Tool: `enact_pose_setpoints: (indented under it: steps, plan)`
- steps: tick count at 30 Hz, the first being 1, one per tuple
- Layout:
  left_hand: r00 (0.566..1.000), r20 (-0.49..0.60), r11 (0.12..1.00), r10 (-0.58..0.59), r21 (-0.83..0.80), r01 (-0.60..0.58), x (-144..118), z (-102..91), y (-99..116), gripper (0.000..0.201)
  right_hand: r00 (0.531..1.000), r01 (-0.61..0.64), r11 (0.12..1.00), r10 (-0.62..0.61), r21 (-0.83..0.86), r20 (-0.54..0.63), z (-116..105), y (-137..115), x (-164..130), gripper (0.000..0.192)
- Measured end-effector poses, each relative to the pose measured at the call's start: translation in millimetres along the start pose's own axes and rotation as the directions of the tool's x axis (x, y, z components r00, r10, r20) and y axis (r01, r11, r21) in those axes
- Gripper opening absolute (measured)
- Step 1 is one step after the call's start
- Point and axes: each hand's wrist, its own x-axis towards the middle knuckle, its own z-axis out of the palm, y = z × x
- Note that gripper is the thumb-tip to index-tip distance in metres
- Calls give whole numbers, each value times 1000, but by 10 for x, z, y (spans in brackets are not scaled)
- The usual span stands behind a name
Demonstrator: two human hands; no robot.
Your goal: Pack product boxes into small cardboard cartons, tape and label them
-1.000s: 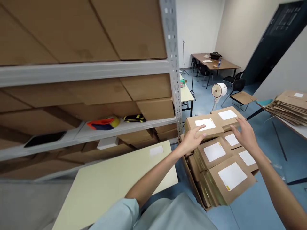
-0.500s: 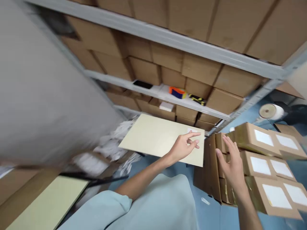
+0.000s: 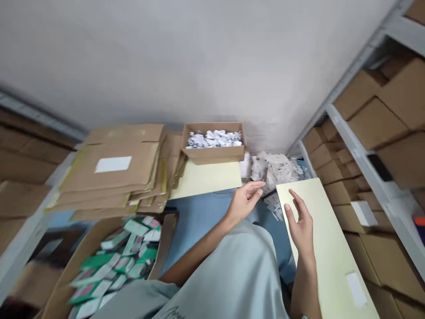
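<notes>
Your left hand (image 3: 244,201) and right hand (image 3: 300,226) are both empty, held in the air between two counters. Left fingers (image 3: 257,188) are loosely spread and slightly curled, pinching nothing. Right fingers (image 3: 295,201) are spread, palm turned inward, also gripping nothing. The hands are near each other but not touching.

Nearest thing: the pale yellow counter (image 3: 332,248) just beside your right hand, with its long axis running from upper left to lower right in the view. One white label (image 3: 355,290) sits near its lower end. A second pale counter (image 3: 207,179) lies ahead of your left hand.

Containers: one small open box (image 3: 214,153) on the far counter, full of crumpled white paper scraps (image 3: 214,138). One large open carton (image 3: 83,248) at lower left holds many small green-and-white packs (image 3: 122,252); too many and too blurred to count. More loose scraps (image 3: 277,170) are piled between the two counters.

One stack of flattened cardboard (image 3: 116,173) lies at left; the top sheet carries one white label. Shelves (image 3: 365,164) at right hold closed brown boxes (image 3: 375,119); blur stops a count.
</notes>
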Motion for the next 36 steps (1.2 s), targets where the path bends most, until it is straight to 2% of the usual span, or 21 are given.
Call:
enact_pose_setpoints:
  steps: [4, 11, 13, 15, 17, 19, 23, 28, 30, 33, 36]
  plan:
    - [957, -287, 1000, -27, -11, 25, 107, -463, 42, 45, 964, 44, 998, -57, 55, 259, 536, -159, 582, 53]
    - [808, -588, 998, -39, 10, 56, 261, -846, 139, 38, 814, 74, 993, -115, 94, 570, 1198, -264, 1348, 51]
    - [734, -678, 999, -23, 12, 42, 289, -914, 149, 36, 753, 93, 990, -140, 107, 643, 1364, -276, 1519, 50]
    - [632, -775, 1000, -15, 0, 24, 287, -957, 144, 35, 679, 105, 987, -162, 124, 716, 1532, -283, 1645, 49]
    - [530, -848, 1000, -27, -24, 13, 241, -979, 126, 34, 589, 104, 985, -172, 137, 789, 1701, -290, 1709, 48]
    - [469, -882, 999, -52, -53, 11, 146, -996, 105, 33, 489, 102, 984, -177, 146, 854, 1869, -308, 1698, 46]
    - [415, -903, 992, -108, -123, -10, -187, -1084, 63, 28, 281, 120, 981, -183, 155, 942, 2190, -416, 1444, 43]
    - [312, -942, 964, -121, -186, -189, -792, -1337, 8, 41, 35, 110, 975, -200, 195, 979, 2645, -716, 713, 48]
    - [248, -964, 954, -98, -162, -251, -1101, -1477, -10, 44, -55, 112, 968, -222, 227, 974, 2864, -865, 299, 52]
    - [117, -991, 945, -72, -105, -309, -1668, -1732, -40, 52, -190, 127, 952, -253, 279, 949, 3209, -1071, -421, 54]
    - [-8, -997, 940, -82, -75, -332, -2328, -2047, -94, 64, -281, 133, 943, -260, 306, 924, 3548, -1225, -1199, 57]
